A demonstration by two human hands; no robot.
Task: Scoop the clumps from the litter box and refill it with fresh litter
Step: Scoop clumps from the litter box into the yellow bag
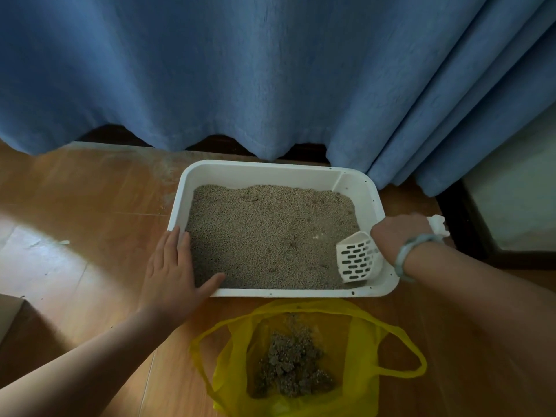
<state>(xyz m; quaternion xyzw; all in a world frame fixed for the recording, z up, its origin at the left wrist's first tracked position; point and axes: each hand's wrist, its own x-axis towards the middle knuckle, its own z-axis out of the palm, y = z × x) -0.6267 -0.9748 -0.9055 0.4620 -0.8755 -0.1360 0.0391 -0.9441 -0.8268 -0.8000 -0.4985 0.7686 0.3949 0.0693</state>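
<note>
A white litter box (258, 171) sits on the wooden floor, filled with beige granular litter (270, 236). My left hand (176, 269) lies flat with straight fingers over the box's front-left corner, thumb along the front rim. My right hand (400, 236), a pale bracelet on its wrist, grips the handle of a white slotted scoop (358, 257). The scoop's head rests in the box's front-right corner. A yellow plastic bag (361, 332) lies open in front of the box and holds dark clumps (291, 362).
A blue curtain (270, 70) hangs just behind the box, its hem near the back rim. A dark-framed pale panel (517, 206) stands at the right. Bare wooden floor (75, 221) stretches to the left.
</note>
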